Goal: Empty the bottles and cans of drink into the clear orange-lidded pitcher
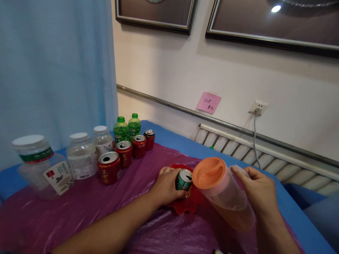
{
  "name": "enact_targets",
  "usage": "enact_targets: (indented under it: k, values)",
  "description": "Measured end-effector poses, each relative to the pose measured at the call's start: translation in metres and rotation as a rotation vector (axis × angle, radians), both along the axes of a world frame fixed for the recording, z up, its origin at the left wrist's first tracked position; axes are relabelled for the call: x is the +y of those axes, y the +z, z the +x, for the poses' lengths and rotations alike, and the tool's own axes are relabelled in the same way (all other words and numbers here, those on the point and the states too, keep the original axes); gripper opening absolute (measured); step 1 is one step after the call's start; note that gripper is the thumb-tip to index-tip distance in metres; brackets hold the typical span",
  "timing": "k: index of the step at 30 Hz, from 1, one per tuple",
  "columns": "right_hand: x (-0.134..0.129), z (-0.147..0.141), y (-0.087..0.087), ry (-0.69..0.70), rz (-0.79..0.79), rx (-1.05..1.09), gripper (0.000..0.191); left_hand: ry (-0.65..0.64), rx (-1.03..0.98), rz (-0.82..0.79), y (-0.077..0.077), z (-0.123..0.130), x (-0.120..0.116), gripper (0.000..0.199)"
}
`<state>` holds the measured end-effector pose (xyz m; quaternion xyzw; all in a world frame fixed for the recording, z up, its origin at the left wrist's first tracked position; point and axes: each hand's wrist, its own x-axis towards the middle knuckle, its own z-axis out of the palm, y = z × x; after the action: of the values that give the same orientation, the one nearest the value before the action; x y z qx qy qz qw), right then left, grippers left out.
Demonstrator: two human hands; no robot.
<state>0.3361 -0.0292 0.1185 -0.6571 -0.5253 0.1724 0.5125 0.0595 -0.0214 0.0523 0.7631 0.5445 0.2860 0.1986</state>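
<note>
My left hand [165, 188] is wrapped round a small green can [183, 180], which stands upright over a red scalloped mat [194, 203]. My right hand [258, 188] grips the handle of a clear plastic pitcher [233, 208] with an orange lid [210, 173]. The pitcher is tilted to the left, its lid beside the top of the can. Brownish liquid lies inside the pitcher. Whether any liquid is flowing between pitcher and can cannot be made out.
Several red cans [109, 168] stand in a row at the left, with green bottles [121, 130] and clear white-lidded jars [82, 157] behind and beside them. Purple plastic sheeting [132, 211] covers the blue table [296, 215]. A radiator [280, 155] runs along the wall.
</note>
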Motion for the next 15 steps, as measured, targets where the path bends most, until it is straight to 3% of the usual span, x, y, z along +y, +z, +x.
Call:
enact_targets:
  k: [15]
  values:
    - [-0.0011,-0.0019,0.0029,0.008,0.038,-0.016,0.054,-0.007,0.015,-0.014,0.0001,-0.0004,0.0001,0.063]
